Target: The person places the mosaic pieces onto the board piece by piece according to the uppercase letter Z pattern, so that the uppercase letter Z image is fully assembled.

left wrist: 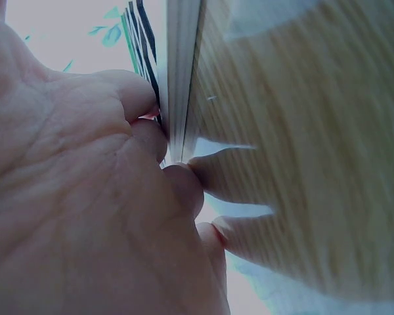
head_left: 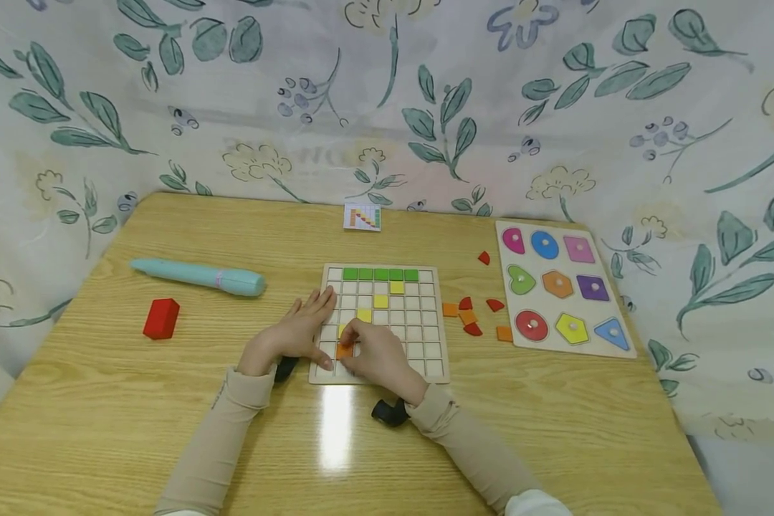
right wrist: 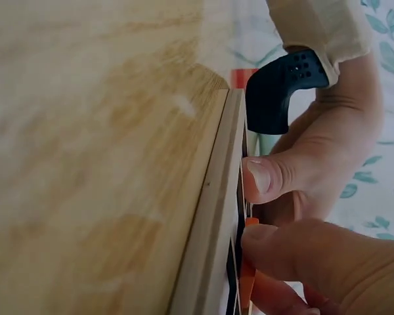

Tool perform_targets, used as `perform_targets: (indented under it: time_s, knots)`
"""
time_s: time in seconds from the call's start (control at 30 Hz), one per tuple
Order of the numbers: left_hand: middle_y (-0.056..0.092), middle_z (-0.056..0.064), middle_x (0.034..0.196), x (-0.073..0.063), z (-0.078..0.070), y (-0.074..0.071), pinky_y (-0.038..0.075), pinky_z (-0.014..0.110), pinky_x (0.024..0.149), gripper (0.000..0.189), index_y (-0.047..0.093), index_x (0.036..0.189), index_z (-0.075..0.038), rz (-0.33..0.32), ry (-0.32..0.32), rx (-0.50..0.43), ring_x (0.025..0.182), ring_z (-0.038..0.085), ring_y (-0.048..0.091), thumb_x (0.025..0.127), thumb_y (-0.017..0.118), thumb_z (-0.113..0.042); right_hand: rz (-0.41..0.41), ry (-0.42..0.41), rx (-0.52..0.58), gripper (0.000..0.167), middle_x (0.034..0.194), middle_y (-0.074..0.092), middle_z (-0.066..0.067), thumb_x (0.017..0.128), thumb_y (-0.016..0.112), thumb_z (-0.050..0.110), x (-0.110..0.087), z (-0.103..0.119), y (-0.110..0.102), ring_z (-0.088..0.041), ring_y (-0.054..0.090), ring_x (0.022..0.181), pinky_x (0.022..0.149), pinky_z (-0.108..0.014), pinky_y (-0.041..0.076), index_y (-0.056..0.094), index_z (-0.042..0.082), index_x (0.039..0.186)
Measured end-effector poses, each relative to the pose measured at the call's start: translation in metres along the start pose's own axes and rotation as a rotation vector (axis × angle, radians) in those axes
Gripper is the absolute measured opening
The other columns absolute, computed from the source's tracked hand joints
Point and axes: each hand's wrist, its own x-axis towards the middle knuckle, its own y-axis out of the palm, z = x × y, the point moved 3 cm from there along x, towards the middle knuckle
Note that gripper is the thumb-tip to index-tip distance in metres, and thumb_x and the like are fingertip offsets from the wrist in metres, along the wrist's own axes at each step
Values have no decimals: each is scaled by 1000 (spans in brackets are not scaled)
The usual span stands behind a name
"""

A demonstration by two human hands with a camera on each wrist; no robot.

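Note:
A pale wooden grid board (head_left: 431, 333) lies in the middle of the table. Green square tiles (head_left: 381, 274) fill part of its top row, and yellow square tiles (head_left: 380, 301) step diagonally down to the left. My left hand (head_left: 299, 331) rests along the board's left edge with fingers spread, the thumb over the lower left corner. My right hand (head_left: 382, 356) pinches an orange square tile (head_left: 344, 351) near the bottom left of the grid. Seen in the right wrist view, the orange tile (right wrist: 247, 281) is low at the board's surface under thumb and fingertips.
Loose orange squares (head_left: 450, 309) and red quarter-circle pieces (head_left: 484, 258) lie right of the board, beside a shape puzzle (head_left: 548, 340) with knobbed pieces. A small pattern card (head_left: 362, 217) is at the back. Leftward are a light-blue pen-shaped object (head_left: 196, 277) and a red block (head_left: 162, 319).

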Motion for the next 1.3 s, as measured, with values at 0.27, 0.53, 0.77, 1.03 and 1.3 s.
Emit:
perform_targets:
  time_s: [0.27,0.53,0.77,1.03,1.3]
  knots:
    - [-8,23,161,1,2,3,-5,63,118,127,4,153,5,5,2,-1,148,43,-10,65,86,-36,-49,-5,55,19,93,73,1,81,78,17,-1,-5,1,-14,68,85,68,-19,47,63,16,91]
    - [-8,23,161,3,-1,9,-5,62,118,127,3,153,5,19,9,-8,148,43,-10,66,85,-37,-161,177,357,22,101,73,-6,78,80,9,-3,-57,-38,-8,45,54,49,-18,37,63,8,92]
    - [-10,22,161,4,0,4,-7,62,118,127,2,153,4,21,2,-10,148,43,-11,66,86,-35,-299,293,484,28,115,71,-14,80,78,8,-24,-130,-82,-11,48,66,56,-15,38,59,-1,97]
    - [-11,21,161,3,3,3,-7,62,118,128,1,153,4,18,11,-17,148,42,-13,66,85,-37,-310,295,351,21,117,70,-17,81,75,3,-31,-149,-93,-26,70,92,74,-16,53,57,1,92]
    - [-10,21,161,2,1,2,-7,62,118,128,1,153,3,11,14,-17,148,42,-12,66,85,-38,-340,307,218,24,103,70,-17,80,76,6,-30,-145,-95,-23,65,82,71,-23,51,58,2,95]
